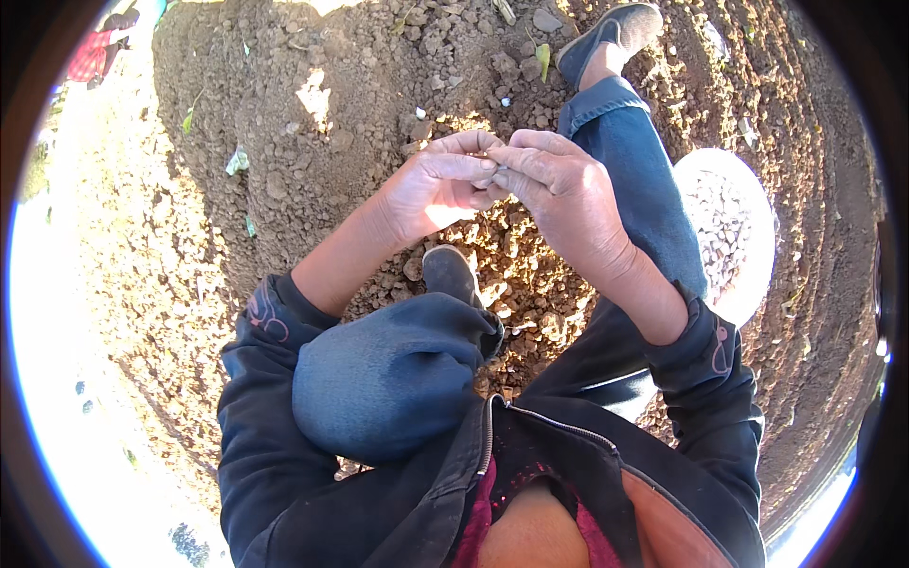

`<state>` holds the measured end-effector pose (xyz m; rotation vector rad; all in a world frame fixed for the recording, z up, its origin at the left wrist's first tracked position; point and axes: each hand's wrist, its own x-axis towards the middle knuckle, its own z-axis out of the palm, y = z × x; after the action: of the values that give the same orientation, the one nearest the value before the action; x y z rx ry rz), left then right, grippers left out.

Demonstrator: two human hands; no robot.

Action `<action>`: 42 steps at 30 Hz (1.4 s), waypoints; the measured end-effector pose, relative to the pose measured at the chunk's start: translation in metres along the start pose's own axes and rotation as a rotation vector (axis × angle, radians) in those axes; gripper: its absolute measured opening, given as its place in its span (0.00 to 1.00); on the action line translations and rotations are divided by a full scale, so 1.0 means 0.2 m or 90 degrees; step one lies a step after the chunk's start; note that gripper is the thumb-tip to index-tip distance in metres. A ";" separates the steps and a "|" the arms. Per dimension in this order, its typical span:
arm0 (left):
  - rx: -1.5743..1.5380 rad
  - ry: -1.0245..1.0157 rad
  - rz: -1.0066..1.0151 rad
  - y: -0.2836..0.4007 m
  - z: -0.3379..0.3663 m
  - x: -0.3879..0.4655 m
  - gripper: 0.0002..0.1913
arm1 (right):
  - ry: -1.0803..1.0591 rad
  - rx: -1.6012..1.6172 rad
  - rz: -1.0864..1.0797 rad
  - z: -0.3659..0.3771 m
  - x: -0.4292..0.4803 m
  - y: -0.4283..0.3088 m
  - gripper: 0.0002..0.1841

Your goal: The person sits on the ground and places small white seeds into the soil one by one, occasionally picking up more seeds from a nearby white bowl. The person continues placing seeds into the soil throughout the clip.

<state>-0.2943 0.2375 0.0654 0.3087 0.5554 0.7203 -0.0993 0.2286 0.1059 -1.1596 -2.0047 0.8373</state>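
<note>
My left hand point(444, 181) and my right hand point(568, 184) meet at the fingertips above bare soil point(284, 177). Pinched between the fingers is a small pale piece point(502, 167), perhaps a garlic clove; the fingertips hide most of it. To the right, beyond my right leg, stands a white basin point(763, 241). Many small whitish pieces that look like garlic cloves point(717, 220) lie inside it. Part of its left side is hidden by the leg.
My feet, in dark slip-on shoes point(451, 273), rest on cloddy ground. Two small white bits point(420, 113) lie ahead of my hands. Leaves point(542, 60) and a pale scrap point(238, 161) are scattered about. Something red point(89, 60) shows at the upper left edge.
</note>
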 end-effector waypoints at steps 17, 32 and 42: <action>1.187 0.584 0.012 0.56 -1.35 0.83 0.08 | -0.052 0.185 0.172 -0.42 -0.02 -0.03 0.20; 1.210 0.429 0.172 0.57 -1.42 0.82 0.09 | -0.062 0.307 0.409 -0.52 0.12 -0.16 0.23; 1.251 0.479 0.183 0.52 -1.34 0.82 0.08 | -0.075 0.269 0.160 -0.39 -0.09 -0.08 0.18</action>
<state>-0.4041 0.4466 -0.1659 2.0070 1.8755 0.2907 -0.0375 0.2210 0.1583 -1.1427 -1.6745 1.4062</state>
